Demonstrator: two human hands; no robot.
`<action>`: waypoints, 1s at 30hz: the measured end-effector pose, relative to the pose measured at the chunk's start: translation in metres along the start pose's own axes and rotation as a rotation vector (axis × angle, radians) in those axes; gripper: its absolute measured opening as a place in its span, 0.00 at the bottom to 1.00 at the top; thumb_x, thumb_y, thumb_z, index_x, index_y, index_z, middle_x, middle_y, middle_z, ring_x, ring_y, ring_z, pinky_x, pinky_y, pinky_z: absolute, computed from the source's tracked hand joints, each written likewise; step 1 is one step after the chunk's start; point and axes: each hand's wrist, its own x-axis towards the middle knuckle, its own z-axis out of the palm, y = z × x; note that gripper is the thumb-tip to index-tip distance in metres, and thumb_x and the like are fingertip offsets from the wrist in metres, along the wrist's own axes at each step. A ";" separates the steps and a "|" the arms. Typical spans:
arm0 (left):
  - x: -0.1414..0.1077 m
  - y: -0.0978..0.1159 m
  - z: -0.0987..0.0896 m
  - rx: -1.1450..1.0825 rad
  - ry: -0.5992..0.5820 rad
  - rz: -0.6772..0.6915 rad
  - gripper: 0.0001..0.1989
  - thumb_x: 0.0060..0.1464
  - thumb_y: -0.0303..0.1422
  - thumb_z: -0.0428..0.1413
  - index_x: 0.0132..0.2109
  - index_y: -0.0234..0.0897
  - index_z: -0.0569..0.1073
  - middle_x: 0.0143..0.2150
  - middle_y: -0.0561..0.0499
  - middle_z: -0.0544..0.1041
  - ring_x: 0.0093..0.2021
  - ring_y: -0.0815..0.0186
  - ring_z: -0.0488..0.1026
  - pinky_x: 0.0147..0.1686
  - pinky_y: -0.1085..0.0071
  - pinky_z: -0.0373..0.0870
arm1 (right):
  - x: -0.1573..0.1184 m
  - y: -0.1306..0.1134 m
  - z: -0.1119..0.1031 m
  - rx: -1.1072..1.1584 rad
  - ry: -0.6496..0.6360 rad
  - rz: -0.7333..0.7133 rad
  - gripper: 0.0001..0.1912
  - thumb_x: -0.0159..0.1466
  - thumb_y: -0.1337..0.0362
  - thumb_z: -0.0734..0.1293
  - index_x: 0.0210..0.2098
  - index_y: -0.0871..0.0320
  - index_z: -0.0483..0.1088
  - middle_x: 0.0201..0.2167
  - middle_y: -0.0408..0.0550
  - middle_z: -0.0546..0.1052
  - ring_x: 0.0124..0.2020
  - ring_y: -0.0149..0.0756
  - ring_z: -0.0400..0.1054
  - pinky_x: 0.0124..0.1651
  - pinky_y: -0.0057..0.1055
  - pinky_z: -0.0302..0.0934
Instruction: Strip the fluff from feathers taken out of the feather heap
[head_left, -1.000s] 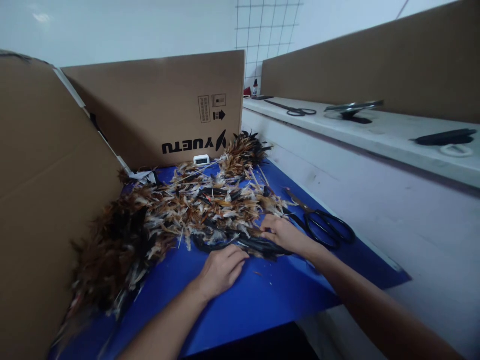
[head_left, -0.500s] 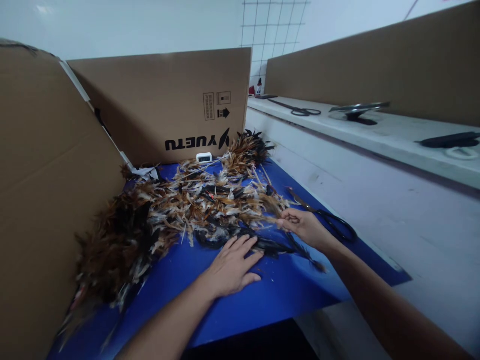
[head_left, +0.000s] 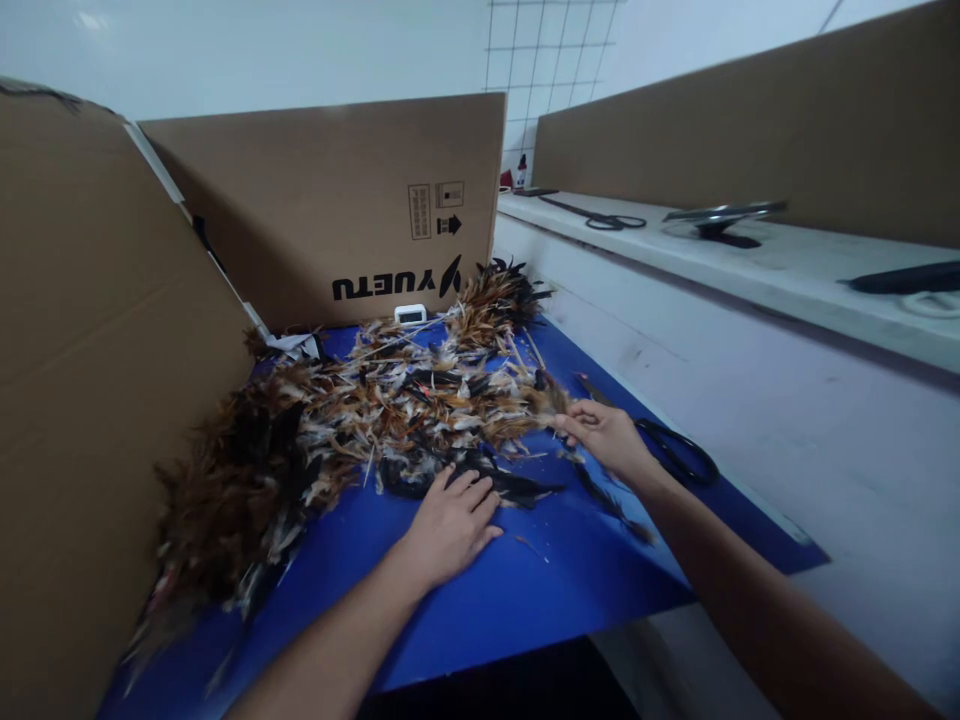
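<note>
My left hand (head_left: 456, 520) lies palm down with its fingers stretched over black feathers (head_left: 517, 487) at the near edge of the pile. My right hand (head_left: 600, 434) is closed in a pinch on a brownish feather (head_left: 550, 402) at the pile's right side. Brown, white and black feathers (head_left: 420, 400) cover the middle of the blue table top (head_left: 480, 630). Below my right hand lies a loose dark feather (head_left: 607, 500). Black-handled scissors (head_left: 679, 452) rest just beyond that hand, their blades partly hidden behind it.
Cardboard panels (head_left: 315, 210) stand at the back and left. Bushy feather bunches lie at left (head_left: 225, 490) and back right (head_left: 499, 300). A small white digital display (head_left: 410, 315) sits at the back. On the white ledge (head_left: 810, 260) are another pair of scissors (head_left: 615, 221) and a dark tool (head_left: 907, 278).
My left hand has slid a little to the left, shifting the black feathers with it. My right hand has moved slightly up, still pinching.
</note>
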 end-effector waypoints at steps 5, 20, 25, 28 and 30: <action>0.001 -0.006 -0.002 0.031 0.085 -0.066 0.14 0.59 0.38 0.48 0.46 0.37 0.72 0.47 0.47 0.75 0.52 0.59 0.67 0.55 0.54 0.54 | -0.001 -0.005 0.002 -0.338 0.082 -0.161 0.10 0.58 0.58 0.62 0.32 0.57 0.71 0.28 0.48 0.75 0.28 0.37 0.68 0.33 0.32 0.61; 0.005 -0.016 -0.023 0.144 0.156 -0.198 0.08 0.58 0.30 0.48 0.37 0.36 0.73 0.40 0.46 0.75 0.44 0.60 0.68 0.45 0.58 0.61 | -0.051 -0.031 0.032 -0.519 -0.373 -0.495 0.11 0.63 0.68 0.58 0.28 0.58 0.69 0.30 0.48 0.71 0.35 0.37 0.65 0.41 0.34 0.59; 0.010 -0.002 -0.019 0.006 0.026 0.033 0.22 0.57 0.40 0.49 0.58 0.39 0.62 0.58 0.45 0.66 0.59 0.57 0.58 0.56 0.56 0.53 | -0.064 -0.040 0.031 -0.320 -0.451 -0.431 0.08 0.60 0.69 0.60 0.33 0.56 0.70 0.33 0.46 0.74 0.37 0.35 0.67 0.42 0.31 0.59; 0.010 -0.001 -0.010 -0.033 -0.066 0.058 0.22 0.58 0.43 0.48 0.58 0.42 0.62 0.59 0.47 0.65 0.61 0.57 0.56 0.59 0.55 0.49 | -0.050 -0.032 0.027 -0.379 -0.290 -0.321 0.10 0.59 0.70 0.58 0.33 0.57 0.70 0.31 0.47 0.75 0.33 0.35 0.68 0.37 0.31 0.60; 0.008 -0.003 -0.007 -0.047 -0.085 0.041 0.20 0.58 0.43 0.47 0.56 0.42 0.64 0.58 0.48 0.66 0.61 0.58 0.56 0.59 0.55 0.49 | -0.040 -0.025 0.024 -0.428 -0.230 -0.281 0.11 0.58 0.70 0.57 0.33 0.57 0.70 0.31 0.47 0.75 0.32 0.35 0.68 0.36 0.30 0.60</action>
